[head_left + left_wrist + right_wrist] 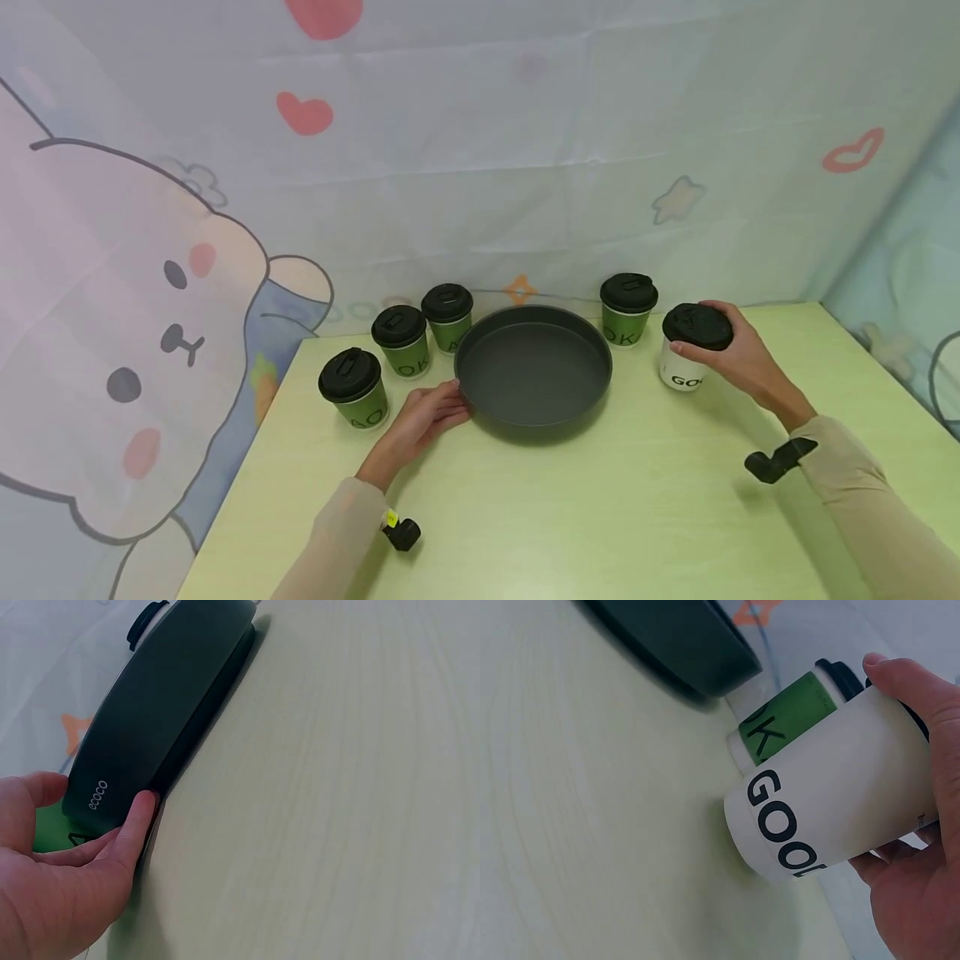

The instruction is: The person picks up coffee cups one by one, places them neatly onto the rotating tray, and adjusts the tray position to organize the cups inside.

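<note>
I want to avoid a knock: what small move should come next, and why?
I'd probably ease the white cup left toward the dark pan, passing in front of the nearest green cup. The right hand grips the white cup near its lid, the left hand holds the pan's edge, and the pan's inside is bare.

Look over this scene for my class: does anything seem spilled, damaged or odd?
Nothing looks spilled or damaged. The four green paper cups stand upright, black plastic lids on, and the round dark grey pan looks level. The odd one out is the white paper cup in the right hand: every other cup is green.
</note>
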A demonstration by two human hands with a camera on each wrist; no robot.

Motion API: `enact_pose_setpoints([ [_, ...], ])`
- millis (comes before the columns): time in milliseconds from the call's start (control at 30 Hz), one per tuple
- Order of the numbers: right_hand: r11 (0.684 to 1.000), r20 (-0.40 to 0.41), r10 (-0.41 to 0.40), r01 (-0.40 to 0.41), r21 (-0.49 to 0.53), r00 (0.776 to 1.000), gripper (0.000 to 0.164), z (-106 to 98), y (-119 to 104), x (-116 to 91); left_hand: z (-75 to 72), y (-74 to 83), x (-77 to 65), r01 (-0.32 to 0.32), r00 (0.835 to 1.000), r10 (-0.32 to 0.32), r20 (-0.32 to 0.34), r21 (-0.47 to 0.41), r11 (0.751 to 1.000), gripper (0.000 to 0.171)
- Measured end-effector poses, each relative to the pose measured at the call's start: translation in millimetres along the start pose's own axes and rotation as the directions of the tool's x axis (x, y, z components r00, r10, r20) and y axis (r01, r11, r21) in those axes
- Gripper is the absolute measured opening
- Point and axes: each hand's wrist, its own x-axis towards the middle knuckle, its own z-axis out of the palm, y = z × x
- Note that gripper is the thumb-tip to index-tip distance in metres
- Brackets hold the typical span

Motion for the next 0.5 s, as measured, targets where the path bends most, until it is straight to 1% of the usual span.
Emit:
enact_pose_setpoints([
  [133,1.000,0.016,0.003,-0.003,0.027,1.000,0.096,-4.7,-11.9,-1.4,0.6,-0.2,0.5,-0.001,1.000,0.001,0.004,-0.007,1.000,0.049],
  [300,1.000,0.033,-0.004,0.003,0.025,0.999,0.092,-10.1,-25.9,-0.1,0.7,1.4,0.2,0.002,1.000,-0.002,-0.001,-0.013,1.000,0.050],
  [500,0.999,0.037,-0.031,0.029,0.045,0.999,0.080,-11.6,-38.9,2.4,2.6,2.5,-0.3,0.008,1.000,-0.008,-0.004,-0.008,1.000,0.050],
])
